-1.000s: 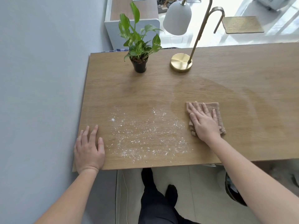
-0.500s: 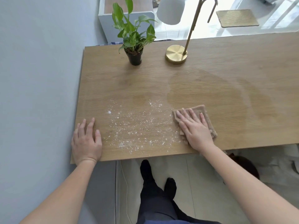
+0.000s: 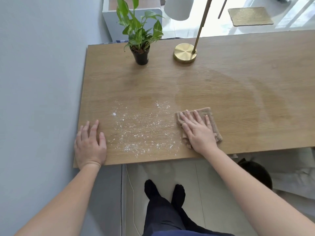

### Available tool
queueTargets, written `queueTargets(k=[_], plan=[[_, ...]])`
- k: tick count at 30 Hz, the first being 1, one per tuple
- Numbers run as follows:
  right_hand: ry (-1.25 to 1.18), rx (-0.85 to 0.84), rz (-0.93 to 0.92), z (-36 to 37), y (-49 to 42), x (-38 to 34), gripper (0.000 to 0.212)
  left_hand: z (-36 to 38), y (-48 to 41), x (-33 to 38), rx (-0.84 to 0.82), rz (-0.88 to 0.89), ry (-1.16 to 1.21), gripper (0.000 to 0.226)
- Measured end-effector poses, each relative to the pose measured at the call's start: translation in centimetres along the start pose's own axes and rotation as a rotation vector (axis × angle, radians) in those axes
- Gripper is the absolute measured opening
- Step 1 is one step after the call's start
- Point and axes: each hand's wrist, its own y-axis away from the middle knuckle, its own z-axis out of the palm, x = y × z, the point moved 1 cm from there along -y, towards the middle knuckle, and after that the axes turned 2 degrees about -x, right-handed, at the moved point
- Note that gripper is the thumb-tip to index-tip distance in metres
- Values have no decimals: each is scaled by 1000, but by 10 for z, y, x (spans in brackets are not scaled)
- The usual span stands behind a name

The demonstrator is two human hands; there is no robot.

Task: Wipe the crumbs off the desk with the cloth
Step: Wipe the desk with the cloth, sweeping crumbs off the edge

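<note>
Right fingers are straight and slightly spread, pressing flat on the tan folded cloth. The right hand lies palm down over the cloth's left and near parts, pinching nothing. The cloth lies on the bench near its front edge, just right of the crumbs, with its left edge at the margin of the scatter. The crumbs are white flecks and powder spread over a broad patch between the two hands, reaching close to the front edge; one larger white bit sits at the patch's far left. Left fingers are straight and loosely spread, flat on bare wood at the front left corner. The left hand holds nothing, its wrist over the bench edge. A darker band arcs across the wood beyond and right of the cloth. At the far edge a small potted plant in a black pot stands upright. To its right is the round brass base of a desk lamp, its white shade overhead. A grey wall runs along the bench's left side. Below the front edge are the tiled floor and two feet in black socks.
</note>
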Motion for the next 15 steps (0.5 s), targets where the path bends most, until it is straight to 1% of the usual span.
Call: queueTargets(k=[2,3,4,5,7,10,11,12,13,15], plan=[[83,-67,-171,11,37,8,50,0,1,-1,-2,4,-4,60],[115,-79,-220,10,55,20,50,0,1,-1,-2,6,-2,60],[138,-93,-233,2,65,35,50,0,0,0,0,6,2,60],[151,-101,-206,-7,66,50,50,0,0,0,1,6,6,59],[129,-66,-75,-22,48,64,51,1,0,0,2,5,2,59],[7,66,184,-19,3,40,51,0,0,-2,0,2,1,59],[-5,91,232,-13,-8,25,53,0,0,-1,0,0,2,59],[-2,98,226,-7,-12,11,53,0,0,0,1,0,3,59],[8,85,165,-1,-9,0,52,-1,1,1,2,2,5,60],[73,10,-54,9,17,-6,51,-1,1,2,-2,1,9,60]])
